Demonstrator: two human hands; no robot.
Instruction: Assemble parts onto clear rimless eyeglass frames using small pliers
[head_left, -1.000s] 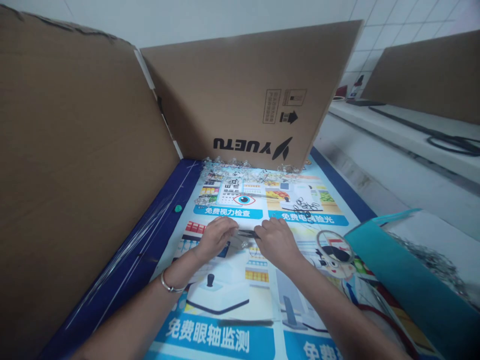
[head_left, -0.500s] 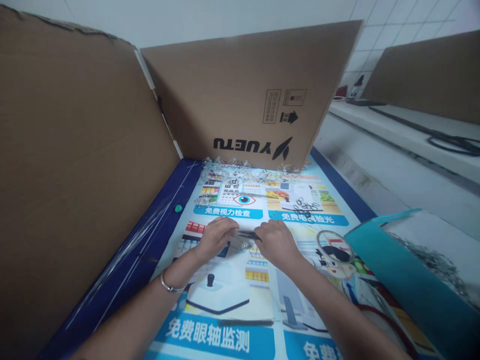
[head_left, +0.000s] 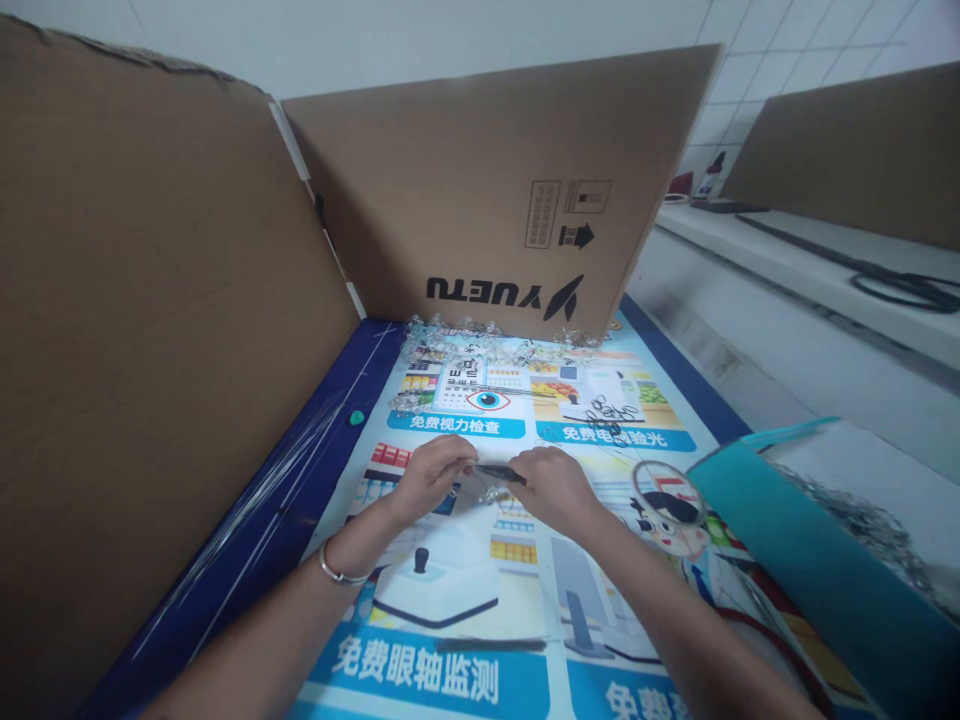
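My left hand (head_left: 435, 475) is closed in a pinch, its fingertips at the pale tip of a dark slim pointed tool (head_left: 501, 472). Around the tool's other end, the fingers of my right hand (head_left: 556, 485) are wrapped; blur hides whether it is tweezers or pliers. Just below the tool, between both hands, hangs a small clear shiny piece (head_left: 491, 496), perhaps on thin wire. What the left fingertips pinch is too small to make out. Farther back lies a row of clear beaded wire pieces (head_left: 465, 345), and to its right a small heap of dark wire loops (head_left: 609, 415).
Cardboard panels (head_left: 450, 200) wall off the left and back. At right stands a teal box (head_left: 817, 570) with a tangle of metallic wire pieces (head_left: 862, 525) inside. A clear ring (head_left: 669, 492) lies near it. Thin wires (head_left: 247, 520) lie along the blue left edge.
The dark tool between my hands has tilted slightly and the clear piece below it has shifted a little. Both hands stay nearly in place.
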